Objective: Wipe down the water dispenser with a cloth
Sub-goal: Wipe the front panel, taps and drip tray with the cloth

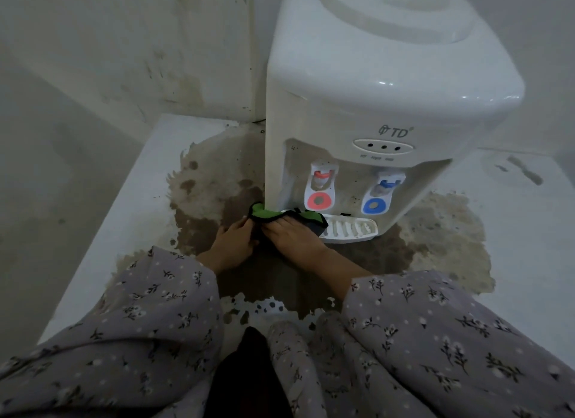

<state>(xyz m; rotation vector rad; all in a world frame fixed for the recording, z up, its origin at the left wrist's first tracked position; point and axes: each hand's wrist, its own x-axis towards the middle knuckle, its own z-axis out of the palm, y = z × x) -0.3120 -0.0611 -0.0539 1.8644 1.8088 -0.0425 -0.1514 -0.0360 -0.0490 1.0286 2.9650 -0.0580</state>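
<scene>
Head view: we read a "TD" logo (396, 132) on the front of the white dispenser (342, 106), above three dark lamps (384, 146) whose small labels are too blurred to read. The dispenser stands at the far side of a white counter (529, 231), on a brown stain (217, 181). Its recess looks grimy, with a red tap (322, 184) left and a blue tap (381, 192) right, over a white tray (351, 229). At its near left corner our hands meet on a green, black-edged cloth (259, 211): the left hand (231, 241) grips its end, and the right hand (295, 235) presses flat on it.
</scene>
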